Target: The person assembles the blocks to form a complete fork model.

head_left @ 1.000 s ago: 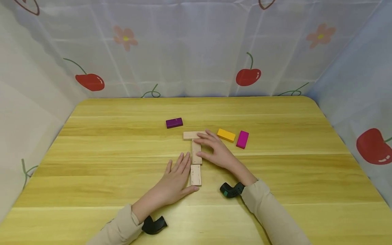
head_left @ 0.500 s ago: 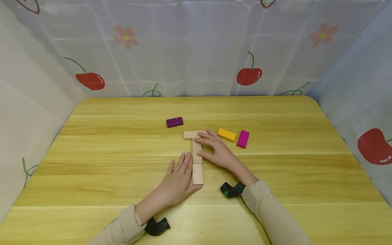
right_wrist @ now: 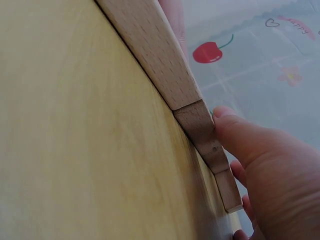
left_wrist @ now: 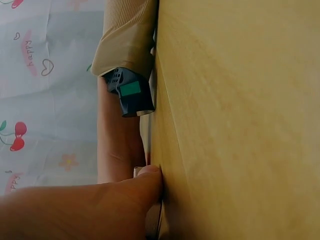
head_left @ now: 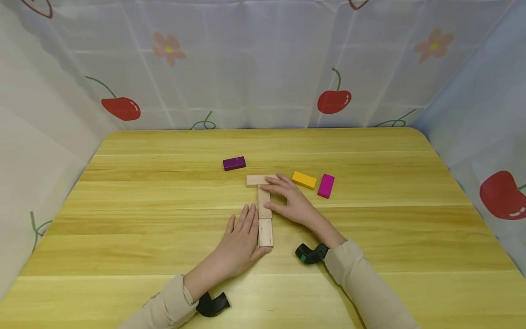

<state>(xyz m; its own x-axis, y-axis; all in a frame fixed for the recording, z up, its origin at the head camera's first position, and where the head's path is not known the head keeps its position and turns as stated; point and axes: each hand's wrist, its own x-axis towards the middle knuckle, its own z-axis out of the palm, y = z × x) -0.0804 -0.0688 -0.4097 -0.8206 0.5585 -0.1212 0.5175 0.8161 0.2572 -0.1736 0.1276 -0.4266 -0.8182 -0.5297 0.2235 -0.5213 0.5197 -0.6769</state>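
Three plain wooden blocks form a T in the head view. The far block (head_left: 255, 181) lies crosswise; the middle block (head_left: 265, 211) and near block (head_left: 265, 233) run lengthwise toward me, end to end. My left hand (head_left: 237, 249) lies along the near block's left side with straight fingers, its thumb across the near end. From the right, my right hand (head_left: 292, 201) rests its fingertips on the far and middle blocks. Its thumb (right_wrist: 227, 120) touches the middle block's upper edge in the right wrist view. In the left wrist view the left hand (left_wrist: 110, 205) hides most of the blocks.
A purple block (head_left: 234, 163) lies behind and left of the T. To the right are a yellow block (head_left: 304, 180), close to the right fingers, and a magenta block (head_left: 326, 186). All lie on the wooden table (head_left: 144, 183), with a printed curtain (head_left: 255, 68) behind.
The left hand has moved slightly right, pushing the near block in line with the middle one and closing the small gap between them. The right hand stays in place.
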